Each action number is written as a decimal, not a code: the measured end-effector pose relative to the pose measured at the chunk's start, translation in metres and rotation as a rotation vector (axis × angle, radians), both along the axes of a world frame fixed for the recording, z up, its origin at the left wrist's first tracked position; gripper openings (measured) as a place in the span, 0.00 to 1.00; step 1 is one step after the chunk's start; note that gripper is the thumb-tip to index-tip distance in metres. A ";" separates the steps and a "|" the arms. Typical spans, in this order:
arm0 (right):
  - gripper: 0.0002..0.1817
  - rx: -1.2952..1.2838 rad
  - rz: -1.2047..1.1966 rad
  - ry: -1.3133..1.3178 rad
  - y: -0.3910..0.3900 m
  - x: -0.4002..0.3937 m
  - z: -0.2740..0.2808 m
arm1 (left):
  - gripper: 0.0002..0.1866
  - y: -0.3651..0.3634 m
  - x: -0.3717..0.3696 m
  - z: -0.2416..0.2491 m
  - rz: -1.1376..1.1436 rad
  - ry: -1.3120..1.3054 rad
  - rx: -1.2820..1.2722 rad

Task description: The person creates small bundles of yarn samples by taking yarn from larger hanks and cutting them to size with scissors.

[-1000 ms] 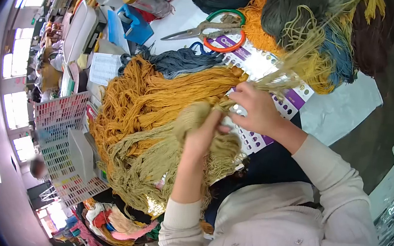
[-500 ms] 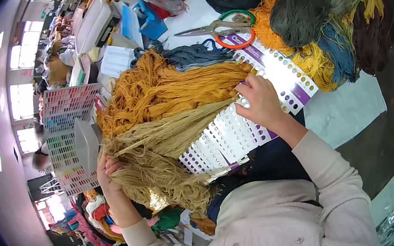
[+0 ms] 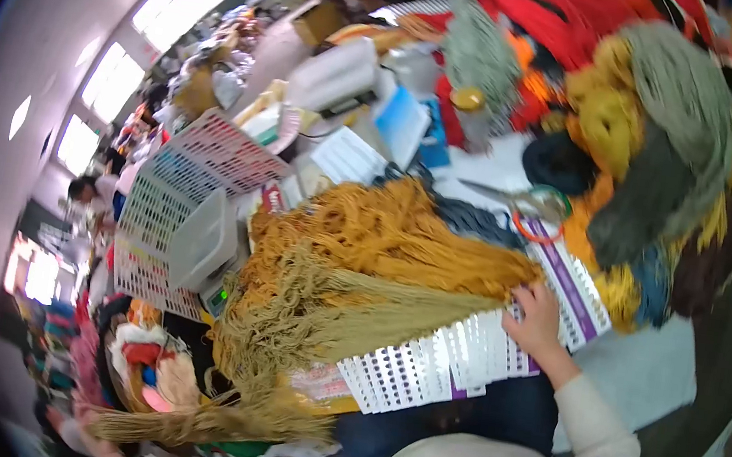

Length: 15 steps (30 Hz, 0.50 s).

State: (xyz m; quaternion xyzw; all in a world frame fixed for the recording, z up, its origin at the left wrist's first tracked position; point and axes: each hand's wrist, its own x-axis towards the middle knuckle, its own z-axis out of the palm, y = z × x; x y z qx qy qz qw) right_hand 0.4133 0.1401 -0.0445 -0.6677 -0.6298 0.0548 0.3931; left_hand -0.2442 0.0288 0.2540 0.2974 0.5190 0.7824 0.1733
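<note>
- Two bare hands work far apart in the head-worn camera's view, the right hand (image 3: 537, 320) near four o'clock and the left hand (image 3: 71, 430) out between seven and eight o'clock.
- Newly changed since half a second ago: the left hand has swung farther out toward the lower edge, and a long khaki hank (image 3: 211, 425) now trails beside it, drawn out from the looser strands above. The spread between the hands is wider as a result.
- Fingers of the right hand curl down, slightly parted, thumb below, at the gathered end of the khaki yarn (image 3: 356, 306). Whether they pinch it or merely press it down cannot be told.
- Blur covers the left hand, which lies at the far end of the khaki hank; its grip cannot be made out.
- Khaki yarn fans from four o'clock toward eight, beside and below a heap of ochre yarn (image 3: 436, 256). Beneath its lower edge, toward five o'clock, lies a shade card (image 3: 406, 377) with rows of samples.
- Scissors (image 3: 535, 205) with red and green handles rest between two and three o'clock, just beyond the ochre yarn.
- A plastic basket (image 3: 198, 169) stands toward nine o'clock, while red yarn (image 3: 559, 23) is piled near one o'clock.
</note>
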 end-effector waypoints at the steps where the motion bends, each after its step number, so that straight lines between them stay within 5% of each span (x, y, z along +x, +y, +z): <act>1: 0.18 0.020 0.001 -0.024 0.000 -0.002 0.002 | 0.17 -0.017 0.008 0.008 0.061 -0.052 0.097; 5: 0.17 0.024 0.030 -0.045 -0.001 -0.006 0.003 | 0.16 -0.043 0.053 -0.005 0.036 -0.255 0.176; 7: 0.17 0.006 0.049 -0.068 -0.001 -0.005 0.002 | 0.05 -0.042 0.054 -0.068 -0.225 0.111 -0.159; 8: 0.17 -0.006 0.057 -0.078 -0.002 -0.006 0.002 | 0.03 -0.028 0.110 -0.078 -0.274 0.085 -0.322; 9: 0.16 -0.008 0.047 -0.092 -0.004 -0.008 0.004 | 0.02 -0.019 0.118 -0.110 -0.513 -0.627 -0.253; 10: 0.16 0.005 0.052 -0.068 -0.007 -0.013 0.008 | 0.03 -0.007 0.155 -0.131 -0.391 -0.451 -0.532; 11: 0.16 0.018 0.056 -0.043 -0.010 -0.019 0.013 | 0.04 -0.001 0.171 -0.161 -0.590 -0.723 -0.518; 15: 0.14 0.019 0.193 0.033 -0.028 -0.064 0.033 | 0.12 0.021 0.264 -0.206 -0.836 -0.684 -0.499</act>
